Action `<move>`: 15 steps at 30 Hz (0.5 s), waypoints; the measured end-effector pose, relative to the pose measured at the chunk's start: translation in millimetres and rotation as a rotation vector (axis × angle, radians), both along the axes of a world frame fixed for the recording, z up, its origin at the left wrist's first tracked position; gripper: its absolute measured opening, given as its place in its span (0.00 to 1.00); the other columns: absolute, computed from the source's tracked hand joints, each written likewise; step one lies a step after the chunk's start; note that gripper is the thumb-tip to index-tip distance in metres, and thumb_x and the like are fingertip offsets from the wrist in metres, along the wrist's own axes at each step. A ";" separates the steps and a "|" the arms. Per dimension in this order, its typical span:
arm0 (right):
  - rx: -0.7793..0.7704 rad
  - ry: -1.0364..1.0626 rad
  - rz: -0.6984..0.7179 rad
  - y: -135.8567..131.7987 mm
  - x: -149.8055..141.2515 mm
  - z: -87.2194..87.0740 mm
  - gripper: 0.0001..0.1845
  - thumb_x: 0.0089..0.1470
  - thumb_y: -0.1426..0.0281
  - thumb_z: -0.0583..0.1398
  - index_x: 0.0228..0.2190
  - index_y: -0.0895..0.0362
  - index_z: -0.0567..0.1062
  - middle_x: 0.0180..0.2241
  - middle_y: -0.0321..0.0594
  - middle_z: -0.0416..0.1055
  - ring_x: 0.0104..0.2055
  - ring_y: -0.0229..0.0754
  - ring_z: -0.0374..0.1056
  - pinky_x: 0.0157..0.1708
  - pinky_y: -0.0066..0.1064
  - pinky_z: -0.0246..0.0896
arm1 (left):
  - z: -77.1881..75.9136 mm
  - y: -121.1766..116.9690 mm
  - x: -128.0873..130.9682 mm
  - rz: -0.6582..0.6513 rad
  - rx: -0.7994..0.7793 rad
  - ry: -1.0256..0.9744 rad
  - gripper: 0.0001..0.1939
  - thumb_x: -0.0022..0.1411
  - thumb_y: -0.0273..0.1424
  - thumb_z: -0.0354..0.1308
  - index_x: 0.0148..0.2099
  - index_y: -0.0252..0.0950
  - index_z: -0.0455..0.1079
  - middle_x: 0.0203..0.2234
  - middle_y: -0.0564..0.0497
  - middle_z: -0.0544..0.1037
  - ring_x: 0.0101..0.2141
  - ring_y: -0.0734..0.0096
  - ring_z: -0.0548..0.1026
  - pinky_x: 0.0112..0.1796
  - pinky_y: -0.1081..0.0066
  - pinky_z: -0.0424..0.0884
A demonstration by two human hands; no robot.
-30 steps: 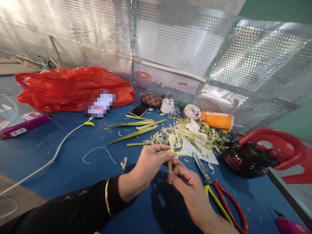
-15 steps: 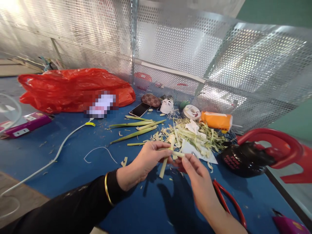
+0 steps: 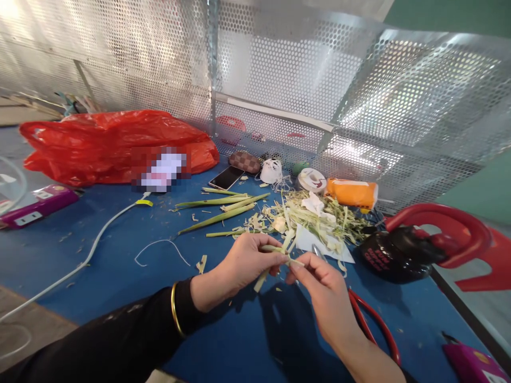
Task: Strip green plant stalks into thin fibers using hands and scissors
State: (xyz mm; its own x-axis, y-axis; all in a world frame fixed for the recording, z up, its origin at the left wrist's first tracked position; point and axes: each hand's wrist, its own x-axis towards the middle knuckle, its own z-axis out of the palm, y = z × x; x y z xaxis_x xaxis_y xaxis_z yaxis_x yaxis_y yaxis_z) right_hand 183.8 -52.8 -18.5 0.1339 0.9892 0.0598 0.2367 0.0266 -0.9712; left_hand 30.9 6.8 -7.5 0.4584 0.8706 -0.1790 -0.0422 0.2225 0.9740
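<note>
My left hand [image 3: 243, 261] and my right hand [image 3: 323, 290] meet above the blue table [image 3: 120, 250]. Both pinch pale yellow-green leaf strips [image 3: 279, 254] that cross each other between the fingertips. One strip end hangs down and to the left below my left fingers. A gold bangle sits on my left wrist over a black sleeve. Just behind the hands lies a heap of cut leaf scraps [image 3: 319, 221] on a white sheet. Red-handled scissors [image 3: 375, 327] lie under my right wrist, partly hidden.
Several long green stalks [image 3: 223, 210] lie left of the scraps. A red plastic bag [image 3: 115, 143], a phone [image 3: 226, 177], tape rolls, an orange packet [image 3: 351, 192] and a black-and-red object [image 3: 415, 250] stand along perforated metal panels. A white cable [image 3: 80, 255] crosses the left side.
My right hand rose from low on the strip to meet the left at the fingertips. The upright strip tipped to a slant, and the hands now pinch closer together.
</note>
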 end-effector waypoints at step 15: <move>0.011 0.011 -0.030 -0.1 3.9 2.6 0.14 0.53 0.61 0.61 0.20 0.55 0.71 0.20 0.34 0.68 0.26 0.40 0.62 0.30 0.31 0.55 | 4.9 8.4 -6.0 0.040 -0.065 -0.013 0.11 0.44 0.32 0.68 0.30 0.34 0.73 0.13 0.57 0.71 0.17 0.78 0.67 0.24 0.76 0.63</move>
State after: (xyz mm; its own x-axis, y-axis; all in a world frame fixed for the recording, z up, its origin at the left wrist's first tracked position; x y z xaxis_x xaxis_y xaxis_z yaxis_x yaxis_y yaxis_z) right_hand 187.7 -52.8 -15.9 0.1639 0.9841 0.0687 0.2271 0.0302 -0.9734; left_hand 25.0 15.2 -2.6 0.4263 0.8749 -0.2297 -0.0651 0.2829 0.9569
